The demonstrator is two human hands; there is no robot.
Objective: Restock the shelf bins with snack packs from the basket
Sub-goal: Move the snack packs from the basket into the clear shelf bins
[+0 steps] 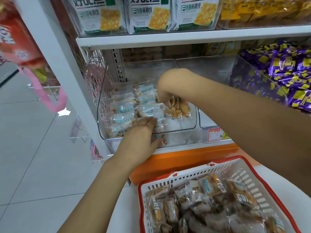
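A clear plastic shelf bin (188, 128) on the lower shelf holds several clear snack packs (122, 108) stacked on its left side. My right hand (170, 88) reaches down into the bin and pinches a snack pack (179, 109) with orange-yellow contents near the bin's right side. My left hand (141, 138) reaches over the bin's front wall, its fingers curled on the packs at the front of the stack. The white basket with a red rim (242, 167) sits at the lower right, full of more snack packs (202, 207).
Purple-and-yellow packs (286, 76) fill the bin to the right. Biscuit bags (148, 14) stand on the shelf above. A price tag (217, 134) hangs on the shelf edge. An orange base panel (185, 160) runs below. Red bags with a pink ribbon (20, 39) hang at left over tiled floor.
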